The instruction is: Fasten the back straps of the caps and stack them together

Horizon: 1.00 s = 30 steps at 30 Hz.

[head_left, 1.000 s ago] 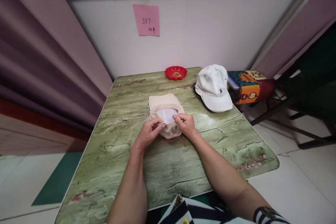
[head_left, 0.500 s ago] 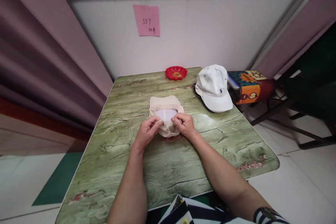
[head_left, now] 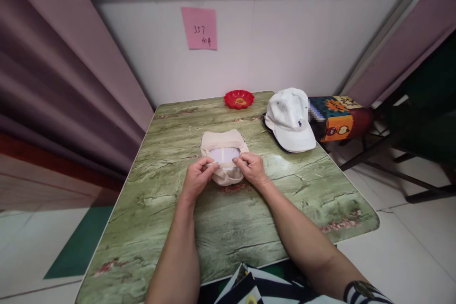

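Note:
A cream cap (head_left: 223, 138) lies upside down on the green wood-patterned table (head_left: 160, 209), its brim pointing away from me and its pale lining showing. My left hand (head_left: 200, 175) pinches the left side of the cap's back band between thumb and fingers. On the right, my right hand (head_left: 251, 168) pinches the same band in the same way. Between the two hands the strap runs across, over the cap's rear opening.
At the table's right back edge, a white cap (head_left: 290, 121) rests on darker headwear. A red scalloped dish (head_left: 239, 99) sits near the wall. Beyond the right edge stands a stool with a patterned cover (head_left: 338, 118). A pink note (head_left: 199, 28) is on the wall.
My left hand has moved slightly left, and the hands are a little farther apart. The cream cap has shifted slightly left, with its band drawn straighter.

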### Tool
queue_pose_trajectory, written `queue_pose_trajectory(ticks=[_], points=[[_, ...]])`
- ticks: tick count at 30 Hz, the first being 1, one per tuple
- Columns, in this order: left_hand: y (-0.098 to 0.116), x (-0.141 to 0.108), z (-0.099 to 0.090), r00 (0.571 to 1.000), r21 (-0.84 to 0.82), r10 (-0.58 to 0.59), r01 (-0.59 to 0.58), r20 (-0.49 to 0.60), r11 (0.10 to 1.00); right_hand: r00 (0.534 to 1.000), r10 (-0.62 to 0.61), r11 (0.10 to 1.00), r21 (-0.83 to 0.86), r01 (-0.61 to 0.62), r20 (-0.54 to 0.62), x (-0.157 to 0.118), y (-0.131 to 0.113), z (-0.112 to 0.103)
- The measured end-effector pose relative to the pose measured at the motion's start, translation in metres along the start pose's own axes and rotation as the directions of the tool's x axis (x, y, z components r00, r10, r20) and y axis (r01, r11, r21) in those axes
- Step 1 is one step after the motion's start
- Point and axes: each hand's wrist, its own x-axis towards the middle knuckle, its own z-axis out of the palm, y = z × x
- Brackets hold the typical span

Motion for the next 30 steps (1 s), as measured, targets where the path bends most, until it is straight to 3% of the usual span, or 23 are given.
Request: queue_pose_trajectory(ticks=[4, 14, 20, 27, 30], points=[[0.002, 0.000, -0.002, 1.000, 0.019, 0.023, -0.023, 0.020, 1.000, 0.999, 0.018, 1.000, -0.008, -0.018, -0.038, 0.001, 0.002, 0.001], [-0.001, 0.002, 0.000, 0.999, 0.039, 0.014, -0.015, 0.038, 0.999, 0.993, 0.117, 0.977, 0.183, -0.109, -0.034, -0.003, 0.007, 0.004], [-0.003, 0.006, -0.005, 0.987, 0.255, 0.159, -0.157, 0.013, 0.954, 0.995, 0.000, 1.000, 0.026, -0.002, 0.101, -0.002, 0.008, -0.002], [-0.004, 0.008, -0.007, 0.942, 0.409, 0.318, -0.251, -0.104, 0.877, 1.000, -0.006, 0.993, -0.117, 0.004, -0.022, 0.001, 0.024, -0.008], [0.001, 0.008, -0.004, 0.913, 0.493, 0.393, -0.293, -0.111, 0.819, 1.000, -0.029, 0.974, -0.226, 0.029, 0.004, 0.002, 0.032, -0.007]])
